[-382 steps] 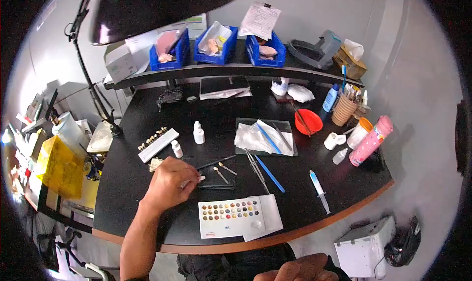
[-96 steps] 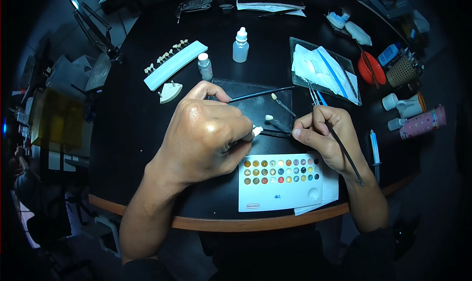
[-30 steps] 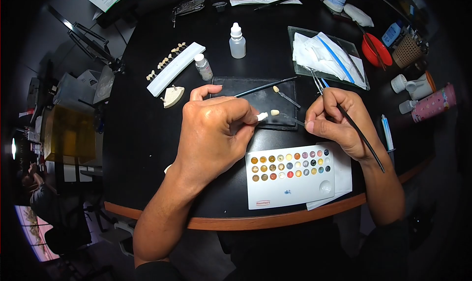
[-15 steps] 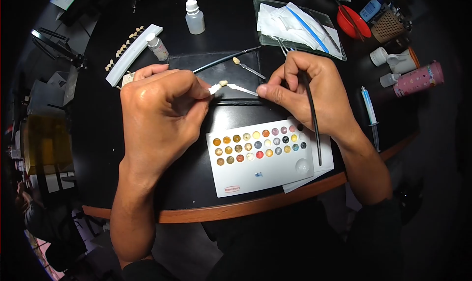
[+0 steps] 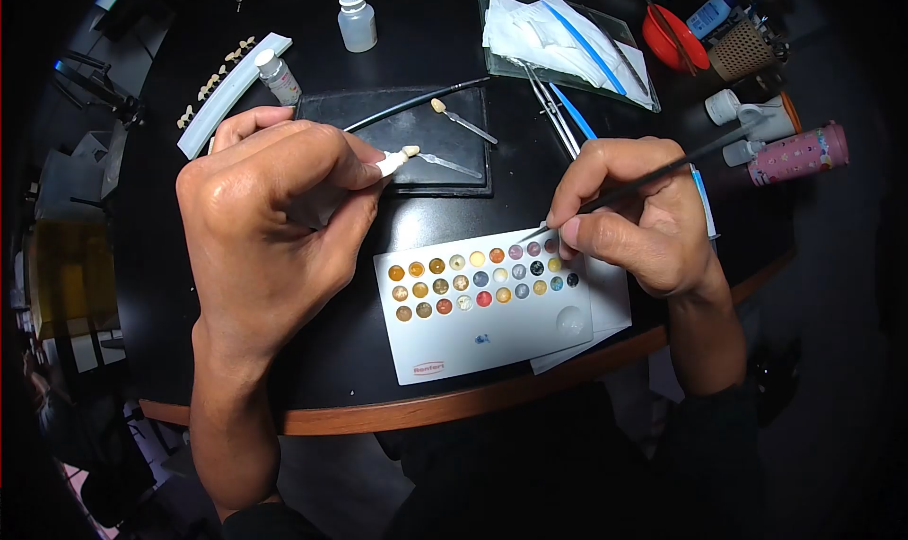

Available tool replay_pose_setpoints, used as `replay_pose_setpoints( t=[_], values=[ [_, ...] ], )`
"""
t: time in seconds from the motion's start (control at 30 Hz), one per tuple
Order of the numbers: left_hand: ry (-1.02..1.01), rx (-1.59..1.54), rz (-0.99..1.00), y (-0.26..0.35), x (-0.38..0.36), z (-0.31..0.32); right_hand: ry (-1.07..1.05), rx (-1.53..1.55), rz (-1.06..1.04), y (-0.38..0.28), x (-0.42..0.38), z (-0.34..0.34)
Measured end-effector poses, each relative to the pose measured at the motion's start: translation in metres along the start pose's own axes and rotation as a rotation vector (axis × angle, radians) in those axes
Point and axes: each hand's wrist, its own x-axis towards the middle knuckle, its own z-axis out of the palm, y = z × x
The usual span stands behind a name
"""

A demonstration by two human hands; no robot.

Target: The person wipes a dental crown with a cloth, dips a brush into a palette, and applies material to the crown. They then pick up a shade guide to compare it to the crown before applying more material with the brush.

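A: Where's the brush tip relative to the palette?

B: My right hand [image 5: 634, 223] is closed on the brush [image 5: 643, 176], handle running up-right, tip touching the top row of the colour palette [image 5: 492, 332] on the desk [image 5: 331, 370].

A: And the left?

B: My left hand [image 5: 270, 223] pinches the tooth [image 5: 390, 162] over the black pad [image 5: 454, 157], up-left of the palette.
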Motion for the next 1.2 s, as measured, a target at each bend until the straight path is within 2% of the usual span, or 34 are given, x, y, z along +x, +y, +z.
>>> replay_pose_setpoints(
  t=[0.1, 0.3, 0.6, 1.2],
  values=[
    [-0.005, 0.012, 0.006, 0.002, 0.001, -0.001, -0.001, 0.067, -0.044, 0.006, 0.001, 0.0],
    [-0.008, 0.027, 0.014, 0.002, 0.0, -0.001, -0.066, -0.023, -0.009, 0.003, 0.004, 0.002],
    [-0.004, 0.032, 0.03, 0.001, 0.0, -0.001, -0.055, -0.151, -0.133, 0.008, 0.006, 0.011],
    [0.005, 0.027, 0.029, 0.001, -0.001, 0.0, -0.059, -0.097, -0.055, 0.007, 0.005, 0.014]
  ],
)
